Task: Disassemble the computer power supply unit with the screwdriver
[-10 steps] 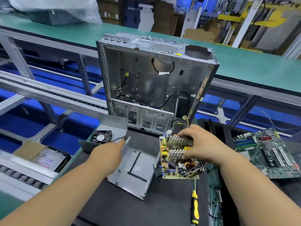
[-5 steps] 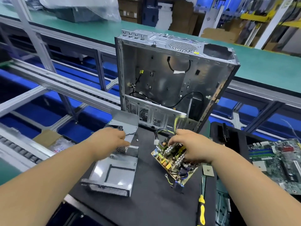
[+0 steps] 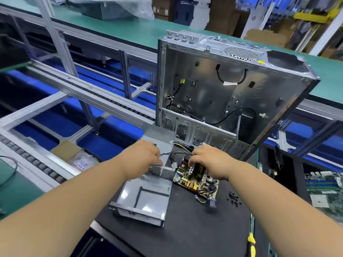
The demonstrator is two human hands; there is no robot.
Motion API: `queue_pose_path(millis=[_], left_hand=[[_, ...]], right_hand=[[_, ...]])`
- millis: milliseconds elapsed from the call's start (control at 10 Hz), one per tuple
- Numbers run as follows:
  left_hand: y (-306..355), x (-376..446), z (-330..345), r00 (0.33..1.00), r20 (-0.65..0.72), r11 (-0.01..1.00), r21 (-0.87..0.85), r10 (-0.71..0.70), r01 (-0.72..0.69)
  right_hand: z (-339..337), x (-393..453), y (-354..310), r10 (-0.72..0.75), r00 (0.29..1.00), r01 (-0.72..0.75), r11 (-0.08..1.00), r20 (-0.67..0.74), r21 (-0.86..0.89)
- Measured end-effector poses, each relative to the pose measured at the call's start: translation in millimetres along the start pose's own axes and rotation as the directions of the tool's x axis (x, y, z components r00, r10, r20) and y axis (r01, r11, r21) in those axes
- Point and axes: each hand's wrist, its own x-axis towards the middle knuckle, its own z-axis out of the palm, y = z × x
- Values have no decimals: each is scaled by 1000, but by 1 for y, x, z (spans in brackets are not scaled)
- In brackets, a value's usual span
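The power supply's open metal housing (image 3: 144, 199) lies on the black mat (image 3: 185, 229), its mesh walls at the near and far ends. My left hand (image 3: 143, 154) grips the housing's far wall. Right beside the housing lies the supply's circuit board (image 3: 194, 180), with yellow and black parts and a bundle of wires (image 3: 178, 154) at its far end. My right hand (image 3: 209, 160) grips the board from above. The yellow-handled screwdriver (image 3: 251, 243) lies untouched on the mat at the lower right.
An emptied computer case (image 3: 222, 93) stands upright just behind my hands. Several small black screws (image 3: 233, 198) lie on the mat to the right. A green motherboard (image 3: 326, 191) sits at the far right. Conveyor rails (image 3: 74, 93) run along the left.
The housing has been turned and slid nearer and to the left. The circuit board has come out of it and now lies apart on the mat, still under my right hand.
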Motion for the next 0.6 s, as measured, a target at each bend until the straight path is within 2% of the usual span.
queue_pose_path(millis=[100,200,300,400,500,600], left_hand=[[-2,-1,-1,987,-132,996,-10,91,-93],[-7,0,1,988,-129,994,-55,89,-97],[-11,6,3,1000,-20,991,-136,-2,0],[-11,12,-5,999,10,959,-277,-52,53],[-9,22,-13,998,-34,941,-337,-57,42],[-5,32,-20,993,-80,913,-405,-83,44]], right_hand=[[3,8,5,25,999,-26,1000,30,14],[6,10,7,64,997,-65,997,46,39],[7,10,4,112,990,-114,993,87,17],[2,12,0,169,979,-173,984,112,35],[-12,9,-9,272,960,-278,954,68,116],[-19,8,-21,396,915,-375,907,-81,194]])
